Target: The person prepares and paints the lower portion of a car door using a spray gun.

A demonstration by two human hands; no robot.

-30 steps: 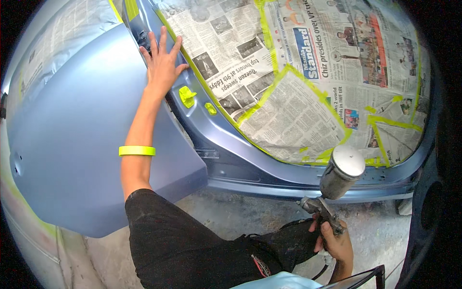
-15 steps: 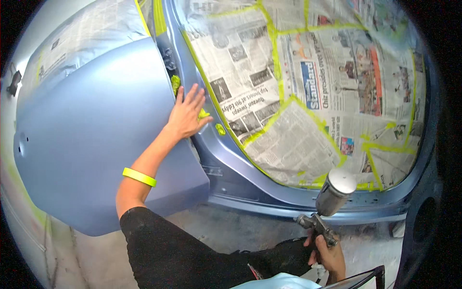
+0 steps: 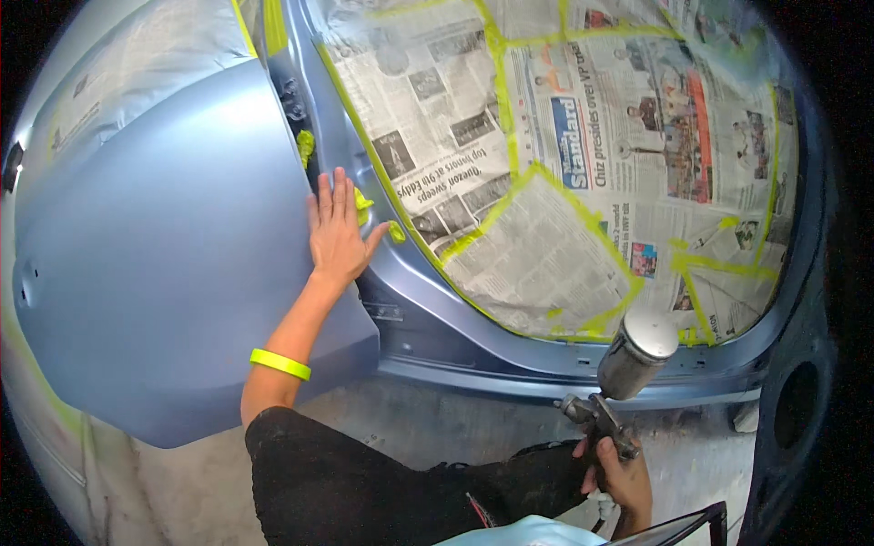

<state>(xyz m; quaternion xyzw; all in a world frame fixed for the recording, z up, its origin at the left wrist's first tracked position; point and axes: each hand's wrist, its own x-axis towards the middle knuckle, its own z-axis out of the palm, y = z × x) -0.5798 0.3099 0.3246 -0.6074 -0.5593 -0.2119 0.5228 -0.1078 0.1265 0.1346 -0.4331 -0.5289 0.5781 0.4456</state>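
Observation:
My left hand (image 3: pixel 337 235), fingers stretched out, is at the hinge-side edge of a light-blue car door (image 3: pixel 182 237); whether its palm touches the metal I cannot tell. Yellow-green masking tape wads (image 3: pixel 306 146) fill spots around the hinge gap beside it. At the lower right my right hand (image 3: pixel 621 478) is wrapped round the grip of a spray gun (image 3: pixel 597 426). A silvery paint cup (image 3: pixel 641 353) sits tilted on top of the gun, near the car's sill. A hose fitting shows under that hand.
Newspaper (image 3: pixel 555 237) held by yellow-green tape covers the door opening. Below it runs the blue sill (image 3: pixel 510 380). A dark panel with a round hole (image 3: pixel 797 409) stands at the right. More masking paper (image 3: pixel 137 73) lies at the upper left, and grey floor (image 3: pixel 364 455) shows below.
My left hand has shifted a little left and down along the door edge, its fingers now pointing more straight up. The car appears slightly further left and up. My right hand keeps the spray gun.

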